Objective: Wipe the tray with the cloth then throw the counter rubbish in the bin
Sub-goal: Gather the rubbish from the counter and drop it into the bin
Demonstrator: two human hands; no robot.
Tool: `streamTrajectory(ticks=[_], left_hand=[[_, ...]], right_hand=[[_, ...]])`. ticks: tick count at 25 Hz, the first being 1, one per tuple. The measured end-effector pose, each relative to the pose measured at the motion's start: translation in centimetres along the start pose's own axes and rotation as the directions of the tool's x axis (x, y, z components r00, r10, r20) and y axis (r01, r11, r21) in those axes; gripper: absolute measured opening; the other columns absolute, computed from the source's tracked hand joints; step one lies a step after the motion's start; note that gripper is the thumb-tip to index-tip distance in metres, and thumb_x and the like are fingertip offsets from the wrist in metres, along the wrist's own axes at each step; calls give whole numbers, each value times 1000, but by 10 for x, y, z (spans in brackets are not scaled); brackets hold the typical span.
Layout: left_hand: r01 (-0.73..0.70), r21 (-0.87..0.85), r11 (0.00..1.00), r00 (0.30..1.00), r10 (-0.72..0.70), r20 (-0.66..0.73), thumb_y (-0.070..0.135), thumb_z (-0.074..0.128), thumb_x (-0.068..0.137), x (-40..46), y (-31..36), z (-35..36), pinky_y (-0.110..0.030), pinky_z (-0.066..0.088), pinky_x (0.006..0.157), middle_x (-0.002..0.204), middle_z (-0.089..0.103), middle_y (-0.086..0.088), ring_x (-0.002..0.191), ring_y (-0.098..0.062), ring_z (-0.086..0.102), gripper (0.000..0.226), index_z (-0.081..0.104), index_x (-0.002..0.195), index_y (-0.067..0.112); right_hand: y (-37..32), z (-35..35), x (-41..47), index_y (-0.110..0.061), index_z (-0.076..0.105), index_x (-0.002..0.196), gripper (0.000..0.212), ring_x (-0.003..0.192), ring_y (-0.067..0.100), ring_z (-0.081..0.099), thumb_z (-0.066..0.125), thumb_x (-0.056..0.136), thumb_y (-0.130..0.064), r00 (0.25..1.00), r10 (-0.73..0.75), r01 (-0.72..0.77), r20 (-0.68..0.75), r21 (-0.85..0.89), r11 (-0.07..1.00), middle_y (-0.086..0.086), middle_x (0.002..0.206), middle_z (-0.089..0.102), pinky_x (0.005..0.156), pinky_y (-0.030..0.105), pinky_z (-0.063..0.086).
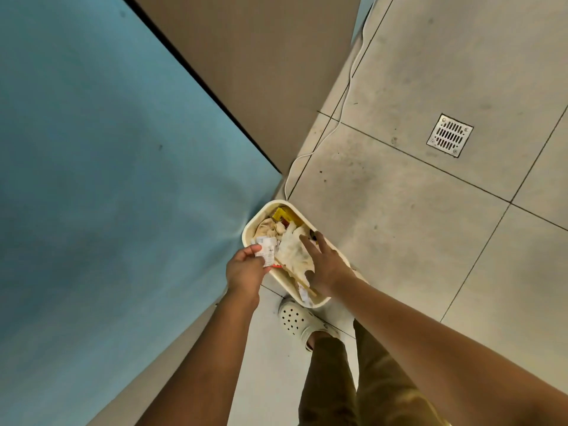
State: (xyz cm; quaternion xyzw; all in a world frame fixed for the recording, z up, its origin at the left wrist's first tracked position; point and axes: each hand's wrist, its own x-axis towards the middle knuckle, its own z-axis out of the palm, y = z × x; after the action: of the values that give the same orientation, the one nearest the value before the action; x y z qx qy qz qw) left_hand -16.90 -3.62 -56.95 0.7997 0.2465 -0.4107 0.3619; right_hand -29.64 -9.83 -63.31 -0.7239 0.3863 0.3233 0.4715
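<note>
The bin (255,221), a cream oblong tub with rounded corners and a smooth rim, stands on the tiled floor at lower centre of the frame, its long axis running from upper left to lower right. It is filled with crumpled paper, a yellow carton (282,214) and a wooden stick.

The left hand (246,270) is at the bin's left rim, fingers and thumb pinched on a small white printed slip (266,252), which already overhangs the opening. The drop lies directly below and slightly right of that hand.

The right hand (325,265) is over the bin's right half, fingers spread and straight. Below it lies a crumpled whitish wrapper (292,250); whether they touch cannot be told.

The blue counter (107,149) fills the left of the frame. Tray and cloth are not in view.

Judgement: the wiping cannot be verified here; disposal appears near completion.
</note>
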Motion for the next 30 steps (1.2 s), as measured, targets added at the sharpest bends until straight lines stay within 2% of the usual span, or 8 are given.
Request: streamTrajectory(ticks=[7,12,13,15,17,18,21,30], left_hand=[[-4,128,992,1000,0,31,-7,54,87,12,-22,-2,-29,51,77,114,60,-12,100,-26,59,19,60,92,10],[-167,361,918,980,115,162,-1,54,88,29,-55,12,-31,51,89,128,55,-9,111,-25,57,26,62,107,14],[-293,492,820,951,198,236,2,53,90,36,-61,15,-31,46,95,135,50,-7,119,-24,52,31,59,118,14],[-523,783,336,849,284,445,13,50,94,52,-70,22,-32,36,106,148,32,-3,132,-22,38,44,43,137,15],[-547,829,-120,789,256,558,25,46,96,67,-73,26,-35,29,109,154,20,2,136,-21,27,53,28,146,21],[-531,821,-211,787,237,570,29,44,95,72,-74,27,-36,27,109,155,18,2,137,-21,24,56,23,147,24],[-522,841,-144,808,233,542,30,46,94,71,-72,19,-38,28,110,156,13,1,139,-23,19,58,20,147,31],[-412,787,459,899,343,271,18,54,92,-26,-53,-33,-28,50,89,148,26,0,129,-21,42,46,42,136,26]], right_hand=[[23,20,-19,-26,-4,149,74,145,31,-5,45,94,-35,978,-198,201,60,-507,838,1,155,-22,116,47,12],[42,35,6,-22,-1,150,64,146,26,-7,32,99,-40,968,-141,238,206,-588,773,-3,157,-15,118,45,8],[45,38,14,-22,-1,150,62,146,26,-8,28,99,-42,970,-113,220,214,-592,776,-3,157,-14,118,45,8],[49,42,30,-24,2,150,61,146,25,-8,26,98,-45,975,-61,177,212,-588,789,-2,158,-10,117,45,8],[48,46,45,-24,3,150,62,146,25,-7,26,98,-47,978,-33,155,206,-614,774,-2,158,-7,116,46,8],[46,47,49,-24,3,150,63,146,25,-7,27,97,-48,979,-24,147,202,-621,770,-2,158,-7,116,47,8],[37,47,40,-21,13,149,63,146,27,0,35,96,-45,989,-36,110,144,-552,827,0,159,0,117,46,11],[7,0,-63,-24,39,138,47,132,21,36,50,92,-22,1000,-4,-1,-21,-248,969,-2,145,34,99,34,45]])
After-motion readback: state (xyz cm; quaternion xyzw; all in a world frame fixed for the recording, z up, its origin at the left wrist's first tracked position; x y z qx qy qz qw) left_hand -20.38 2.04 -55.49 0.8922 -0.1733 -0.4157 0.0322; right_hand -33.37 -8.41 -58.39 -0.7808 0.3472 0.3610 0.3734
